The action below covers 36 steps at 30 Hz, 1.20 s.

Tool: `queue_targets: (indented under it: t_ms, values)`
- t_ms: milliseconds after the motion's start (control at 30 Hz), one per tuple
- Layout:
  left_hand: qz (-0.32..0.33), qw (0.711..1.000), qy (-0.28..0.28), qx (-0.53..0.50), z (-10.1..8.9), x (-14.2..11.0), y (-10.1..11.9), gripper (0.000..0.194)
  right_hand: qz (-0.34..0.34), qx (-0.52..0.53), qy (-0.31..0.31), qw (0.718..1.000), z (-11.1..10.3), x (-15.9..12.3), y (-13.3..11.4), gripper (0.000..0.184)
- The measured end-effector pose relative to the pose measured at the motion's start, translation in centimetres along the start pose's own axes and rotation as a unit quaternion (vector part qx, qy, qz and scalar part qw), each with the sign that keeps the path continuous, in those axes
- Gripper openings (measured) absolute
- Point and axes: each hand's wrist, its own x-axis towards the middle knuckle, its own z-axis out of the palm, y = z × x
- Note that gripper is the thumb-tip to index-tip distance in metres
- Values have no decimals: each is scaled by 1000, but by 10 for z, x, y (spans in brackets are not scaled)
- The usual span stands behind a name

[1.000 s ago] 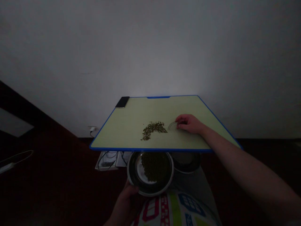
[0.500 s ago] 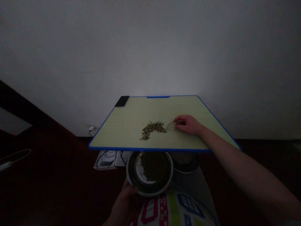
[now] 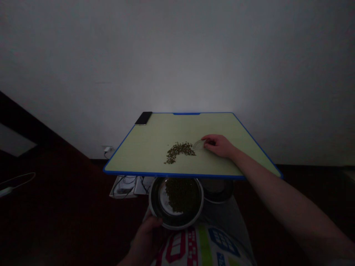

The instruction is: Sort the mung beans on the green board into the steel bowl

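While phone (image 3: 143, 118) occupies table (image 3: 222, 127) corner, right fingers (image 3: 208, 137) pinch clear curved item (image 3: 198, 143) beside grains (image 3: 179, 149), left fingers (image 3: 154, 222) clamp bowl (image 3: 164, 201).

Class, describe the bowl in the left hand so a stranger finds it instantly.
Find the pale table with the blue edge. Just below its near edge in the picture, the left hand grips a round metal bowl. Unlike the darker container to its right, it shows a shiny bare patch beside many small pieces.

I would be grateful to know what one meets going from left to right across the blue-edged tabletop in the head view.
Black phone, scattered small brown pieces, clear curved object, right hand.
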Motion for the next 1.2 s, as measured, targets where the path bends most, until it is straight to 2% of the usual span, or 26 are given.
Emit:
queue_targets:
  t_ms: [400, 767, 1200]
  values:
    - [5, 1000, -15, -1, -2, 1, -2, 66, 1, 8, -10, 1000, 0, 1, -1, 36]
    - [3, 1000, -3, 9, -1, -1, 1, 67, -7, 24, -36, 999, -3, -2, 0, 36]
    - [3, 1000, 10, 3, -1, -1, 0, 68, 5, 19, -18, 1000, -7, -5, -1, 33]
